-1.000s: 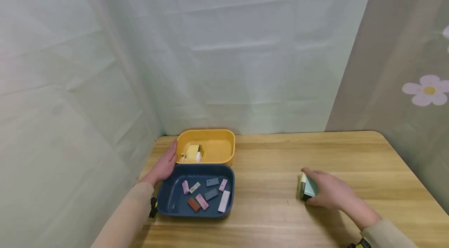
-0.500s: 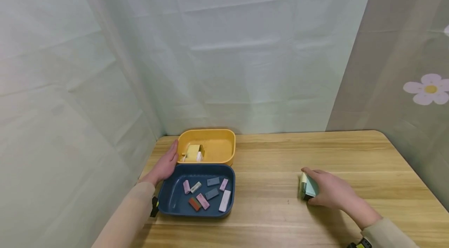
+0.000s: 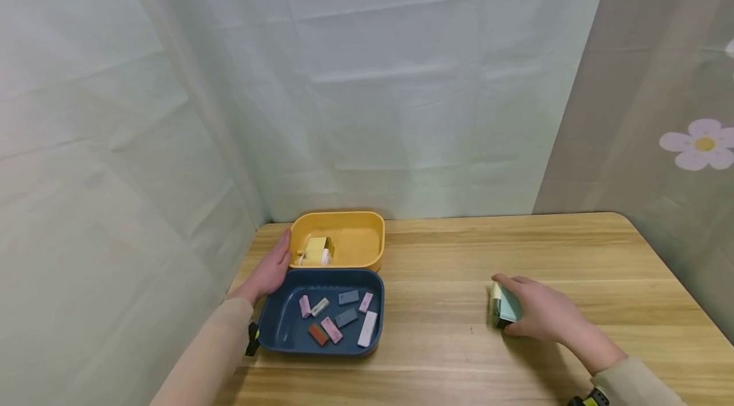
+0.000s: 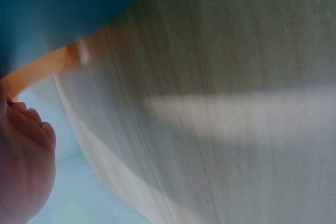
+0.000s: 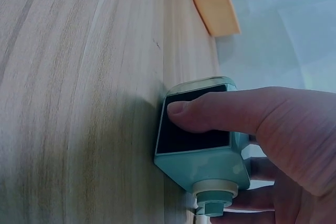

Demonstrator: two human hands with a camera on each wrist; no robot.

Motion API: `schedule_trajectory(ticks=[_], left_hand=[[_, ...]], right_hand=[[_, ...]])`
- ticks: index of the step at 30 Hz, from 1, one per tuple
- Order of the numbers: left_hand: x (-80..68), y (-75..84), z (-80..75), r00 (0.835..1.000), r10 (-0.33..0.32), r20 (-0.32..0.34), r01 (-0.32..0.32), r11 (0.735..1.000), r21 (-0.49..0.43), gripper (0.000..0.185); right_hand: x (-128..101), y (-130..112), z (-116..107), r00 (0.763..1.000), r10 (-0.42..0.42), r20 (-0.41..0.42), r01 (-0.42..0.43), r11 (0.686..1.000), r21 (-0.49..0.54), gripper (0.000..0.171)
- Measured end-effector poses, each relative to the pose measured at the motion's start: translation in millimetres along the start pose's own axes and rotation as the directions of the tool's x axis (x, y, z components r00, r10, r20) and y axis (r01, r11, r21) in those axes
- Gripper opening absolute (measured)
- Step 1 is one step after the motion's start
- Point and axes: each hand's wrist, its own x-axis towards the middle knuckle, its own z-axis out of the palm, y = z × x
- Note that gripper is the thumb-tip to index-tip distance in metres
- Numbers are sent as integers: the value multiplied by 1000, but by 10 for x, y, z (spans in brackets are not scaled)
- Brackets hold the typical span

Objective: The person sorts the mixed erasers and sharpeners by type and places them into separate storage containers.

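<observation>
**Right wrist view: thumb on a small teal device**

Right wrist view shows the right hand (image 5: 283,145) curled round a small teal device (image 5: 202,145) that stands on the worktop (image 5: 79,103), the thumb lying across its dark square face and the other fingers behind it. A white round nozzle sticks out of one end of the device. From the head view the same device (image 3: 504,306) sits on the right part of the worktop (image 3: 487,246), well apart from the two trays, with the right hand (image 3: 541,313) wrapped over it.

The left hand (image 3: 268,272) lies flat with straight fingers against the left wall of the yellow tray (image 3: 367,237), just beside the blue tray (image 3: 278,329). The yellow tray touches the far edge of the blue one. A small yellow-and-white item (image 3: 317,250) lies in the yellow tray; several small coloured blocks (image 3: 338,320) lie scattered in the blue tray. The left wrist view is blurred, showing only fingers (image 4: 26,129), wood grain and tray edges.
</observation>
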Motion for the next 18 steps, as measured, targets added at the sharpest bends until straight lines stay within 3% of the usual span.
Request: schedule_trajectory(ticks=[18], left_hand=[[1, 2, 24, 1000, -10, -3, 10, 1000, -2, 62]], right_hand=[[-32, 1, -50, 1000, -18, -6, 18, 1000, -9, 99]])
